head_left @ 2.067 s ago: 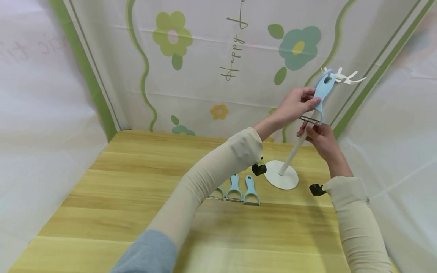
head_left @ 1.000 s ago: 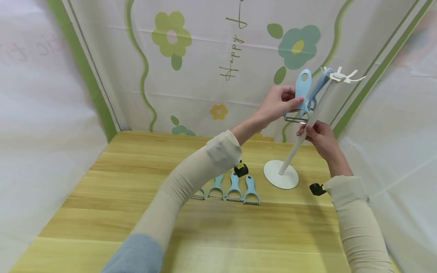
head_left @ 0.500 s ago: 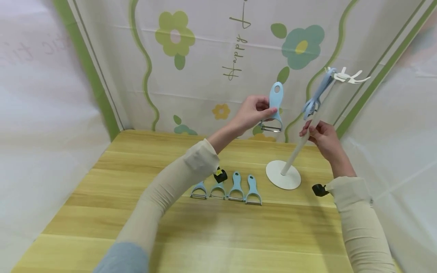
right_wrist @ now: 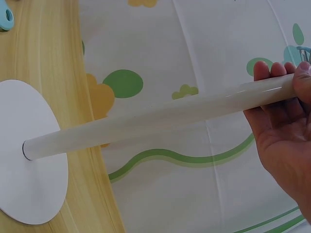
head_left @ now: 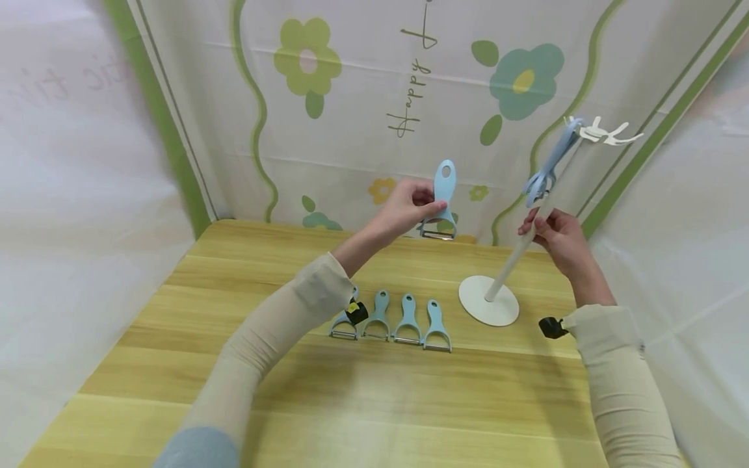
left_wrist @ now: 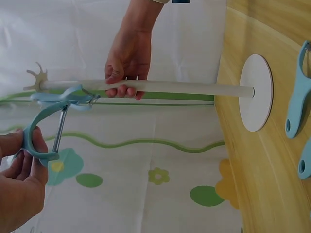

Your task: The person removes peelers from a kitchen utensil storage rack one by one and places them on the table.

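Observation:
My left hand (head_left: 409,207) pinches a light blue vegetable peeler (head_left: 445,185) by its handle, with the holed end up and the metal blade down. It is in the air to the left of a white stand (head_left: 512,260). My right hand (head_left: 560,242) grips the stand's pole, as the right wrist view also shows. From a hook at the stand's top hang blue peelers (head_left: 550,166), overlapping so that I cannot tell how many. Several more peelers (head_left: 407,318) lie in a row on the table, and my left wrist camera partly covers the leftmost one.
The stand's round base (head_left: 488,301) rests on the wooden table (head_left: 363,403) near its back right. Other white hooks (head_left: 614,135) fan out at the top of the pole. A printed curtain (head_left: 363,97) closes off the back, with white sheets at both sides.
My left hand has drawn its peeler off the stand's hook and carried it left and down. The row of peelers on the table has come into fuller view. My right hand keeps its grip.

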{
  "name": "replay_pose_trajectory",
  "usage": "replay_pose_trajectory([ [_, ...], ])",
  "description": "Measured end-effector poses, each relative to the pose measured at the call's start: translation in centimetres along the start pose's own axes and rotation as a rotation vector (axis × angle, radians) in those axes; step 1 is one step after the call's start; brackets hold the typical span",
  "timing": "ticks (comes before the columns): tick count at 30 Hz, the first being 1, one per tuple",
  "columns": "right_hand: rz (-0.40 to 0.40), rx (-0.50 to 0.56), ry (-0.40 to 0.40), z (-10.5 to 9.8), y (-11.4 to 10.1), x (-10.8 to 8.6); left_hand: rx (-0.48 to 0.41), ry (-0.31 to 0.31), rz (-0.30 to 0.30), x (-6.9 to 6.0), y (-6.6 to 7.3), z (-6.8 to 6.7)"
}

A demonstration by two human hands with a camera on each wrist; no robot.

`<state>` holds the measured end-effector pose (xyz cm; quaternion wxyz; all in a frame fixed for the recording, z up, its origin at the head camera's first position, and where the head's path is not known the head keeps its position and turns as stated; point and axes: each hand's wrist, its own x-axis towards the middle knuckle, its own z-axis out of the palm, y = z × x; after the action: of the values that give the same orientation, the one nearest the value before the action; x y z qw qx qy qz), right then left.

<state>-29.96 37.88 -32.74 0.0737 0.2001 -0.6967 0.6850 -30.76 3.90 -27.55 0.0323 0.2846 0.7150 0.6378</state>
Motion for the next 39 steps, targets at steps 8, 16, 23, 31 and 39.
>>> replay_pose_trajectory([
  [8, 0.004, 0.006, 0.001, 0.0, 0.0, 0.0, 0.012, 0.026, -0.024, -1.5, -1.4, -1.2],
  [16, 0.009, 0.001, 0.012, 0.1, 0.1, 0.0, -0.008, 0.032, -0.083, -2.9, -3.1, -2.3],
  [23, -0.004, 0.032, -0.013, 0.1, 0.2, 0.1, 0.017, 0.058, -0.14, -4.6, -4.8, -3.7],
  [31, 0.006, 0.035, 0.0, 0.0, 0.1, 0.1, 0.016, 0.09, -0.187, -6.8, -6.7, -5.8],
  [39, 0.016, 0.04, 0.015, 0.1, -0.1, 0.1, 0.102, 0.112, -0.3, -9.3, -8.4, -7.6],
])
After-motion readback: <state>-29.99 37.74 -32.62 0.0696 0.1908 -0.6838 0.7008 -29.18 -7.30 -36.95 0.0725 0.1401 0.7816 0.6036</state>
